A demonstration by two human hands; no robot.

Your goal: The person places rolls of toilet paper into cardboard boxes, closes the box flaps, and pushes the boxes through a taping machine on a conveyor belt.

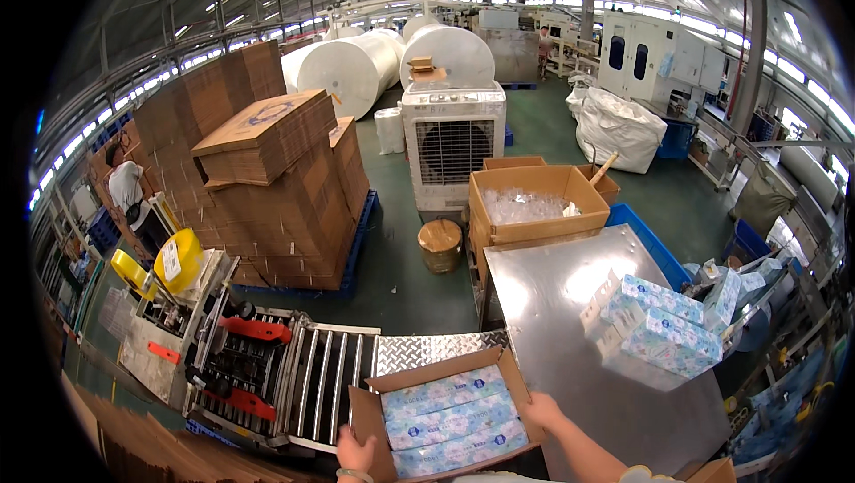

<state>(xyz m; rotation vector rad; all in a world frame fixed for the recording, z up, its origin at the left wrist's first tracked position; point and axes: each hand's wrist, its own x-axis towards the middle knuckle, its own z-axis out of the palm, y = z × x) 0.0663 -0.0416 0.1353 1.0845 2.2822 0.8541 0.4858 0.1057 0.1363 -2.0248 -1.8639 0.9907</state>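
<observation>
An open cardboard carton (pixel 363 412) stands before me, its flaps raised. Inside lie blue-and-white floral tissue packs (pixel 456 426) in rows. My left hand (pixel 355 453) grips the carton's left flap near its lower corner, thumb and fingers on either side of the board. On the opposite side, my right hand (pixel 541 414) is closed on the right flap. The carton rests beside a diamond-plate strip (pixel 436 349). On the steel table (pixel 570 296) to the right lie more floral tissue packs (pixel 668 345).
A roller conveyor (pixel 331 376) leads left to a taping machine (pixel 233 354) with yellow tape rolls (pixel 178 260). Flattened cartons (pixel 285 207) are stacked on a blue pallet. An air cooler (pixel 454 145) and a box of clear plastic (pixel 534 216) stand ahead. A person (pixel 129 194) is far left.
</observation>
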